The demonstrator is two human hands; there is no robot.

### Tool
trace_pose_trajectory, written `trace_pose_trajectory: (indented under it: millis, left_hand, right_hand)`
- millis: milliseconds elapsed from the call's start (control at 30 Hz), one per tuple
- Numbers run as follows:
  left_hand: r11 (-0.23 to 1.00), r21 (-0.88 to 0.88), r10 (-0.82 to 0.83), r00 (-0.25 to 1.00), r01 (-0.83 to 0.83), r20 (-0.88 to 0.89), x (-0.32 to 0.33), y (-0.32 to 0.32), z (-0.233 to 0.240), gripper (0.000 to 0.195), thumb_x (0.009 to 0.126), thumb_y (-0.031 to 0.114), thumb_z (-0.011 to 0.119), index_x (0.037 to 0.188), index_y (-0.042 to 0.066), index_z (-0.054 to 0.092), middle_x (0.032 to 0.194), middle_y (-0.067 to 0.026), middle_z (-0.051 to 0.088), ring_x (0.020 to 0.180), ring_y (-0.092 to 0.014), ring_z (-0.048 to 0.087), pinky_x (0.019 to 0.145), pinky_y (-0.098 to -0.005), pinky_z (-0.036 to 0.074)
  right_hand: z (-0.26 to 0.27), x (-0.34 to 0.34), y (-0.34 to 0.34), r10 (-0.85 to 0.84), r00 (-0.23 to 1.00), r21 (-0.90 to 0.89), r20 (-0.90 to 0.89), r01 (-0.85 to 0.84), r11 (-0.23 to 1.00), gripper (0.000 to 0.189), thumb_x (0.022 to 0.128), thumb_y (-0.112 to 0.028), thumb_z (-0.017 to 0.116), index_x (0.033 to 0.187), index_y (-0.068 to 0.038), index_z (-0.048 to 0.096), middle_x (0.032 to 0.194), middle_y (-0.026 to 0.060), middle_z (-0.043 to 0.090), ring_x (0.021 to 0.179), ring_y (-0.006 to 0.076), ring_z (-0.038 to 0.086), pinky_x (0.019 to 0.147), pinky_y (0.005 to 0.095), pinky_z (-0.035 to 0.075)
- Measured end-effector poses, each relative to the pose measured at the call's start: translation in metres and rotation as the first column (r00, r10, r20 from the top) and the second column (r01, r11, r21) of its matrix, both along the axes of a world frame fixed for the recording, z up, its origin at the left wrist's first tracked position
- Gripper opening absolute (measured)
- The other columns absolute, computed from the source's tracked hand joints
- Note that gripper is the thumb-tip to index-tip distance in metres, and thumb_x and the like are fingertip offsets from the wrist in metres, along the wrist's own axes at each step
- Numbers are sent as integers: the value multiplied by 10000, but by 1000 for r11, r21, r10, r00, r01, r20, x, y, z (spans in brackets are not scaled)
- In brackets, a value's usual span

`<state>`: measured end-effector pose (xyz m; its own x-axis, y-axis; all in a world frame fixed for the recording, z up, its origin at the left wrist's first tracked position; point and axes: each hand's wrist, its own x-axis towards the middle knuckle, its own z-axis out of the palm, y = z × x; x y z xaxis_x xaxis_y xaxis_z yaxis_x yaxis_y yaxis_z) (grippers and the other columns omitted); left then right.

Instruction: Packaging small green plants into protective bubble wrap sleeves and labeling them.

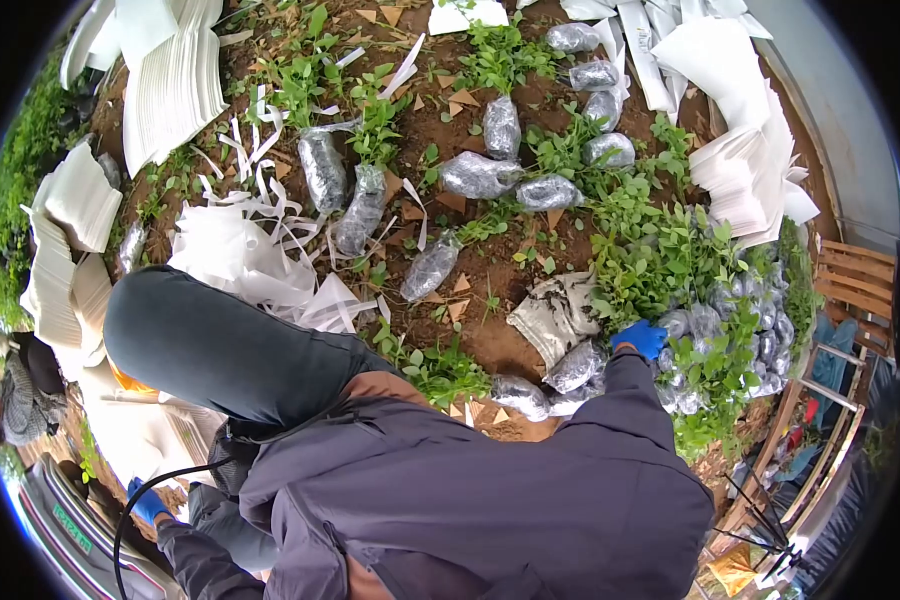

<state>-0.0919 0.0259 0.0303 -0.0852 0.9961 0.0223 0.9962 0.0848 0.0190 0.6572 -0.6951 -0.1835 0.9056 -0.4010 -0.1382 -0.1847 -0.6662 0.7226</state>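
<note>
My right hand (641,339), in a blue glove, reaches to the edge of a dense heap of leafy green seedlings (637,262). Whether its curled fingers hold a stem cannot be made out. Plastic-wrapped root balls (765,337) are packed just right of it, and a soiled white woven sack (556,319) lies to its left. Far out at the lower left is my left hand (148,502), also blue-gloved, beside stacked white foam sheets (139,439); its grip is unclear. Several wrapped seedlings lie apart on the soil before me, among them a root ball (431,266) and another (321,171).
White strips and scraps (244,244) pile up by my bent knee (210,337). More sheet stacks stand at the upper left (172,90) and upper right (750,142). Wooden slats (855,289) and a ladder-like frame (825,450) edge the right. A car (82,532) and another person (30,397) appear at left.
</note>
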Motion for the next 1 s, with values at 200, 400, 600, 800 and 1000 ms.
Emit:
trace_pose_trajectory:
  millis: [200,400,600,800,1000]
  left_hand:
    - [996,57,-67,998,67,-16,-21,14,-20,331,937,191,470,1043,-70,644,948,-256,677,774,-336,624,724,-398,468]
    - [991,19,-132,991,133,-26,-69,39,-18,336,968,173,469,1074,-96,641,1002,-253,683,851,-341,648,769,-376,483]
    - [990,-9,-143,990,143,3,-69,39,-60,334,972,178,482,1072,-103,632,992,-247,681,820,-339,633,785,-376,497]
    - [958,162,-207,961,237,-186,-114,57,-77,184,933,153,513,1012,60,650,924,-87,683,756,-198,638,632,-346,505]
    - [974,205,-110,992,93,70,-63,26,-49,323,962,185,481,1004,-105,617,896,-253,672,695,-294,543,702,-404,454]
  right_hand:
    - [-50,13,-36,-281,910,270,305,200,942,533,861,-274,645,1232,82,506,981,178,686,881,300,700,713,416,569]
    - [-13,24,66,98,995,539,2,-84,838,330,754,-381,733,930,-102,729,972,155,711,894,355,684,777,449,548]
    - [14,53,212,312,892,751,-326,44,659,642,837,-567,616,1063,32,672,1121,266,643,1044,423,616,889,478,490]
    - [-13,61,284,270,948,985,-170,154,82,604,844,-508,665,830,93,607,719,191,622,652,283,641,670,422,501]
    - [97,-1,366,353,935,999,41,-51,20,583,813,-511,681,1033,26,628,1030,210,661,959,363,628,859,461,481]
